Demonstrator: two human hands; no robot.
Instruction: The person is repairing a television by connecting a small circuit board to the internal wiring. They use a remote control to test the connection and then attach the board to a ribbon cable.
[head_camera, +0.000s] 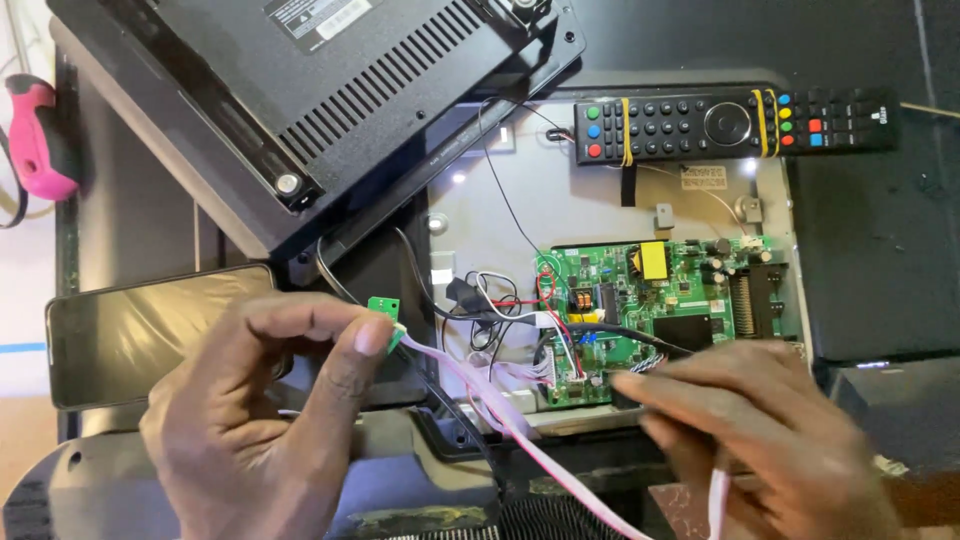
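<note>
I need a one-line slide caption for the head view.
Left hand pinches small green board; right hand touches main circuit board.

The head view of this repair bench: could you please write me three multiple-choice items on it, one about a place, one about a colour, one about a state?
1. Where does the remote control lie?
A. above the green circuit board
B. under the phone
C. in the right hand

2. What colour is the screwdriver handle at the left edge?
A. blue
B. pink
C. yellow

3. What is the left hand doing?
A. resting flat on the phone
B. pinching a small green board with a pink-white ribbon cable
C. gripping the remote

Answers:
1 A, it sits on the grey panel further up than the board.
2 B, the handle is plainly pink.
3 B, the thumb and fingers close on the small board, while the right hand is at the big board's lower edge.
</note>
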